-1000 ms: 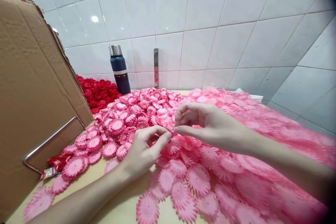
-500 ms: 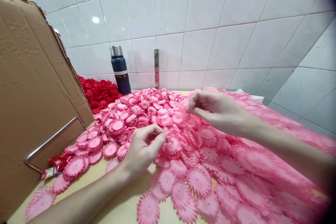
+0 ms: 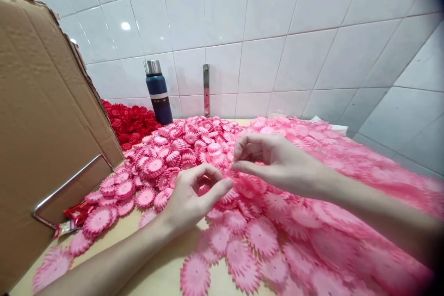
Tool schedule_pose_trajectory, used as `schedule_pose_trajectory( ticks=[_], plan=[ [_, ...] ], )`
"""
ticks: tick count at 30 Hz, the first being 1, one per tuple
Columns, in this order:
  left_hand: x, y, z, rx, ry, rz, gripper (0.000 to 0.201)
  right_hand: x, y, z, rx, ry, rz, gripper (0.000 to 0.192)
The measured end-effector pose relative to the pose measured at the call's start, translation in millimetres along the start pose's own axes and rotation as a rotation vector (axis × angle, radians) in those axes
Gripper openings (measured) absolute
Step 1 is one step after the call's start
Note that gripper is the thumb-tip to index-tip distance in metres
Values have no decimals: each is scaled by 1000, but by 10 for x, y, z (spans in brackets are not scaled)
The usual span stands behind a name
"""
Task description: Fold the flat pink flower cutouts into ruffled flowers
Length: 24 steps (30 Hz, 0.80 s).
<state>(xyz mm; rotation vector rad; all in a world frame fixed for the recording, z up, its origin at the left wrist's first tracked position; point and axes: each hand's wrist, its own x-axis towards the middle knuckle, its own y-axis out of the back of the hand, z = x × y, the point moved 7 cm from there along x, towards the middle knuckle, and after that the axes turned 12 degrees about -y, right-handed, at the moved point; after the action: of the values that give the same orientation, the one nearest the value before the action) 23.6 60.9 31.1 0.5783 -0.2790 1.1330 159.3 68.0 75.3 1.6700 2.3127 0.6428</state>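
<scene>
My left hand point(image 3: 197, 192) hovers over the heap of pink scalloped fabric flower discs point(image 3: 154, 166). Its fingers are curled in a loose pinch, with the thumb reaching past the index fingertip. To its right and slightly higher is my right hand point(image 3: 274, 159), thumb and fingers bent together in a pinch. The two sets of fingertips are close but apart. Anything held in either pinch is too small or blurred against the pink to make out. Frilled discs, each with a small dark centre hole, lie below and around both hands; one pink disc point(image 3: 194, 275) is at the front.
A cardboard box point(image 3: 52, 115) with a bent metal rod point(image 3: 69, 182) stands left. Red discs point(image 3: 132, 122) are piled behind it, beside a blue bottle point(image 3: 160, 97). Red wrappers point(image 3: 78, 212) lie near the box. A tiled wall point(image 3: 263, 14) with a metal bracket point(image 3: 206, 90) closes the back.
My right hand has moved left and down, toward my left hand. My left thumb has stretched to the right, loosening its pinch a little. The heap looks the same.
</scene>
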Motion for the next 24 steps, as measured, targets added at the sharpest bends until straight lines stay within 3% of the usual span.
schedule_pose_trajectory(
  ticks=[9, 21, 24],
  plan=[
    [-15, -7, -18, 2, -16, -24, 19, -65, -124, -41, -33, 16, -74, 3],
    [-9, 65, 0, 69, -5, 30, 18, 49, 108, 44, -84, 50, -1, 4],
    [-6, 97, -5, 76, 1, 64, 17, 41, 204, 31, -139, 81, 82, 6]
  ],
)
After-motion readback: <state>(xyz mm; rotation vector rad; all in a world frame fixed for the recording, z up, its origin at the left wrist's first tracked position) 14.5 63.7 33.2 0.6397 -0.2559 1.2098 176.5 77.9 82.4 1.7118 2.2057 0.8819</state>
